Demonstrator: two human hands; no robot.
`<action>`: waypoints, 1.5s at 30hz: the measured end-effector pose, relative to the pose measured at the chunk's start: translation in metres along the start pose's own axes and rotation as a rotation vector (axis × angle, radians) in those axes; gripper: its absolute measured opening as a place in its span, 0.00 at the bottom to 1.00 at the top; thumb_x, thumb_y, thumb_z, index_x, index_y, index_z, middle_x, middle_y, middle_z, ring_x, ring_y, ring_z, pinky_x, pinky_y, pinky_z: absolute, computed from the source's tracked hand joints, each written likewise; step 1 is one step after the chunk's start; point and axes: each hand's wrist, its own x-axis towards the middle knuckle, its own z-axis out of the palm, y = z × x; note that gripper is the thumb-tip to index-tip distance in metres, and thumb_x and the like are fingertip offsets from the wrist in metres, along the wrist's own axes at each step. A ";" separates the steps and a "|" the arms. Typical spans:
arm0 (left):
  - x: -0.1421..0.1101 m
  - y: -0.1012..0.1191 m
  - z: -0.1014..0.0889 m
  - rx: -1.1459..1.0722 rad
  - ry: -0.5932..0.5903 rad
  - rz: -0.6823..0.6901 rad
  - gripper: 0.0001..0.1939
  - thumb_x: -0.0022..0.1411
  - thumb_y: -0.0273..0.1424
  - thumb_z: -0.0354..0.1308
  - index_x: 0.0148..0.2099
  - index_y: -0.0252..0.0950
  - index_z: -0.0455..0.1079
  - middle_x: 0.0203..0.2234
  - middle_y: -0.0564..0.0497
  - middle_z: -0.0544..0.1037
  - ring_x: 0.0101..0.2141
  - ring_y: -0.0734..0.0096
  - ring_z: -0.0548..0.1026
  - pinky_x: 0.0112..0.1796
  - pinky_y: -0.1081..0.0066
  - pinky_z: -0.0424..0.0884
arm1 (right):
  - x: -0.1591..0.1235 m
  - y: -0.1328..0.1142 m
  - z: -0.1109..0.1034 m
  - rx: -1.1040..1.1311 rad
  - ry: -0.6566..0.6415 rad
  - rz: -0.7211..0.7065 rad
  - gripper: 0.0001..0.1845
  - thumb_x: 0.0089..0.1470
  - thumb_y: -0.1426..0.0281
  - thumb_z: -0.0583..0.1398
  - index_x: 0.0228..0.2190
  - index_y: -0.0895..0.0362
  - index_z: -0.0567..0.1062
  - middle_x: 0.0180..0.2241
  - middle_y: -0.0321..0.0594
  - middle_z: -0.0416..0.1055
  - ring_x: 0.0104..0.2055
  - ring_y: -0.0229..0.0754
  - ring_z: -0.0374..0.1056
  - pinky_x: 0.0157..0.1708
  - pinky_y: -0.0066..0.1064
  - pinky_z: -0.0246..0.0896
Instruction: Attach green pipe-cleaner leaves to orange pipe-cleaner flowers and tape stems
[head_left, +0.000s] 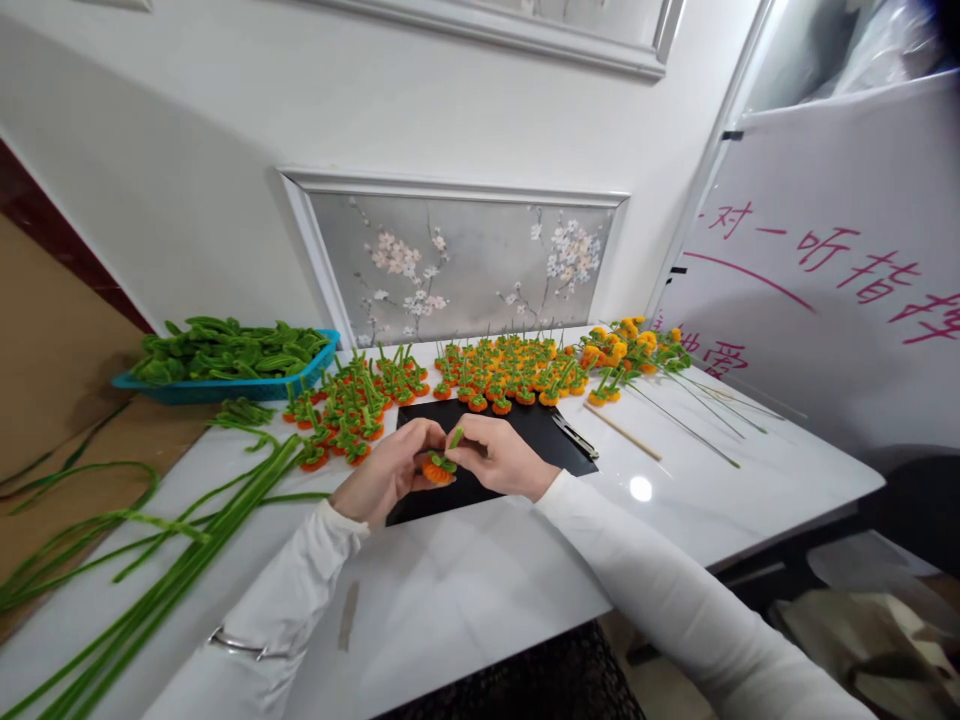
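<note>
Between my hands, over the black mat (pixel 525 447), is a small orange pipe-cleaner pumpkin (pixel 438 470) with green leaves on top. My left hand (pixel 397 462) is closed around its left side. The fingers of my right hand (pixel 495 452) pinch the green stem (pixel 457 437) that stands up from it. Behind the mat stand many similar orange pumpkins (pixel 345 425) and yellow-orange ones (pixel 525 365), each with a green stem. Pliers or clippers (pixel 574 437) lie on the mat's right side, to the right of my right hand.
A blue tray (pixel 217 392) piled with green fuzzy pieces stands at the back left. Long green pipe cleaners (pixel 187 570) stretch across the table's left side. On the right are a wooden stick (pixel 622 432) and yellow flowers (pixel 630 345) on long stems. A wall closes off the back.
</note>
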 end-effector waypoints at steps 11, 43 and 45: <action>0.005 -0.007 -0.003 0.219 0.068 -0.066 0.14 0.47 0.35 0.63 0.34 0.32 0.67 0.27 0.51 0.74 0.31 0.71 0.73 0.37 0.69 0.70 | 0.001 0.009 0.002 -0.065 0.008 0.011 0.04 0.54 0.75 0.56 0.27 0.59 0.69 0.28 0.36 0.65 0.31 0.34 0.62 0.33 0.23 0.57; 0.088 -0.002 -0.036 0.413 -0.172 0.176 0.09 0.47 0.31 0.63 0.21 0.32 0.69 0.25 0.53 0.68 0.27 0.74 0.67 0.30 0.73 0.64 | 0.025 0.040 -0.023 0.117 -0.050 0.284 0.05 0.52 0.77 0.55 0.31 0.58 0.69 0.27 0.34 0.68 0.29 0.33 0.64 0.30 0.22 0.57; 0.088 -0.004 -0.037 0.418 -0.169 0.160 0.09 0.48 0.31 0.63 0.21 0.32 0.70 0.27 0.52 0.69 0.27 0.74 0.68 0.31 0.73 0.65 | 0.023 0.044 -0.019 0.130 -0.034 0.300 0.06 0.52 0.77 0.55 0.33 0.58 0.69 0.27 0.34 0.68 0.29 0.33 0.64 0.30 0.23 0.58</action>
